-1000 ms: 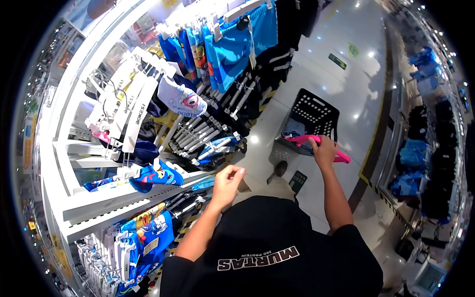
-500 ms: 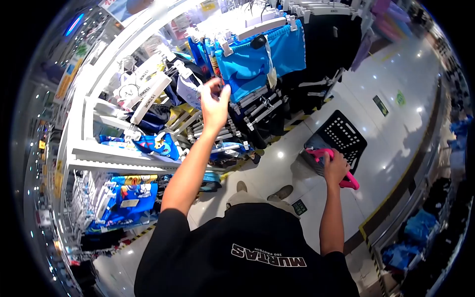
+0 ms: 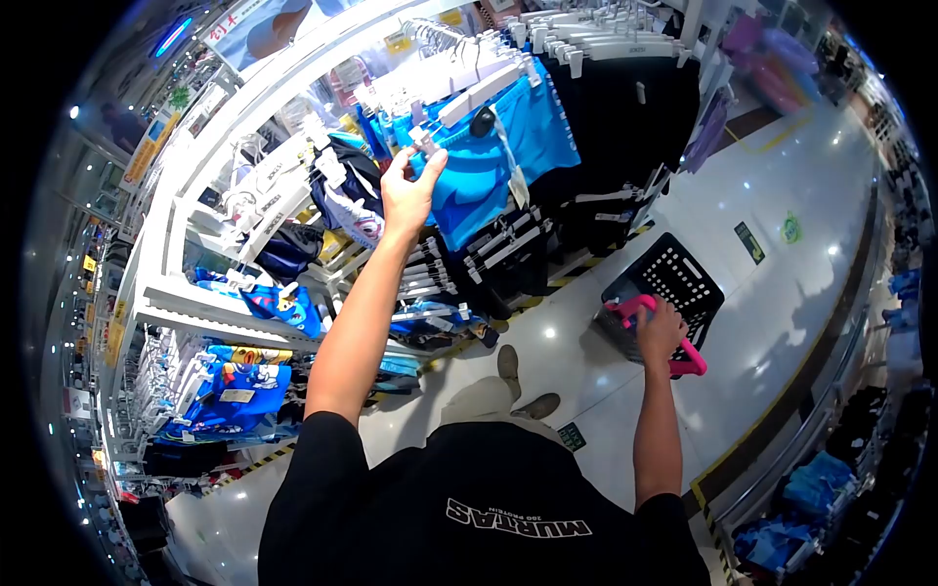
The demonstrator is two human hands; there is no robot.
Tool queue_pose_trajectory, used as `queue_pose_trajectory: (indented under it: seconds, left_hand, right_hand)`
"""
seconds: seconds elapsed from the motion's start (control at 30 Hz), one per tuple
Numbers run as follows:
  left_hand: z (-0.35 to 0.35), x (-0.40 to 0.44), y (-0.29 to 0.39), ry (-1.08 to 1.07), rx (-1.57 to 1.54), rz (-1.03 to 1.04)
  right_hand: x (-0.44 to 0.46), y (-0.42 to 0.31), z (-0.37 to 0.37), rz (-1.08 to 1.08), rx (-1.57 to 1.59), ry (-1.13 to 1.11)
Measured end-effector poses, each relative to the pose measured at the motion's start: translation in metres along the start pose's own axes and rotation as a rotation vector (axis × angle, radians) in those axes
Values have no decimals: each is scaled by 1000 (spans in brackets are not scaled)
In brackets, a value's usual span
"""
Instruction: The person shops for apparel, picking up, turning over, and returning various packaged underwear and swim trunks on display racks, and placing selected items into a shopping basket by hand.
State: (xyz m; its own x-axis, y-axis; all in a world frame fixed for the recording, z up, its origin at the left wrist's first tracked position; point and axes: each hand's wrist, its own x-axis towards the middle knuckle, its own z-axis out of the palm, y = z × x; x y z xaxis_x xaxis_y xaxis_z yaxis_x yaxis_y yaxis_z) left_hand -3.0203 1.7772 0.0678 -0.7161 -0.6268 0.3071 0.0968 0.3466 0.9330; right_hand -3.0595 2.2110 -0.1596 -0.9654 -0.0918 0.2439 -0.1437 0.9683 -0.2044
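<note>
Raised to the clothes rack, my left hand has its thumb and fingers apart beside the white hanger clip of a pair of blue swim trunks. The thumb overlaps the trunks' upper corner; whether it presses on the fabric I cannot tell. The trunks hang from a white hanger, with a black round tag and a paper label on them. Low on the right, my right hand is wrapped round the pink handle of a black shopping basket with a perforated side.
Black shorts hang to the right of the trunks. Lower rails carry more hangers and patterned blue swimwear. The white rack frame stands at left. Another clothes display lies right, past the tiled floor.
My left hand has risen from below the trunks' left side to their hanger clip. The view has shifted, and my feet have moved. My right hand still holds the handle.
</note>
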Motion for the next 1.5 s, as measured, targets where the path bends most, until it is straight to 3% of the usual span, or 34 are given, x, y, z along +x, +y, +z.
queue_pose_trajectory:
  seconds: [0.47, 0.6, 0.83, 0.97, 1.03, 1.17, 1.3, 1.5]
  left_hand:
    - [17, 13, -1, 14, -33, 217]
    - [16, 21, 1, 5, -362, 35]
    - [28, 10, 18, -121, -365, 154]
    - [44, -33, -3, -223, -404, 114]
    - [57, -65, -15, -260, -559, -67]
    - [72, -100, -50, -302, -576, -284]
    - [74, -119, -74, -354, -591, -454]
    - [53, -116, -50, -482, -358, -168]
  right_hand:
    - [32, 17, 2, -5, -42, -41]
    - [36, 12, 1, 27, -31, -52]
    - [44, 9, -2, 102, 29, -102]
    - [50, 7, -7, 86, 296, 127]
    - [59, -14, -25, 19, 316, 317]
    - [80, -98, -89, 140, 760, 335]
    - [93, -161, -123, -298, 491, 240]
    - [100, -180, -84, -498, 349, 27]
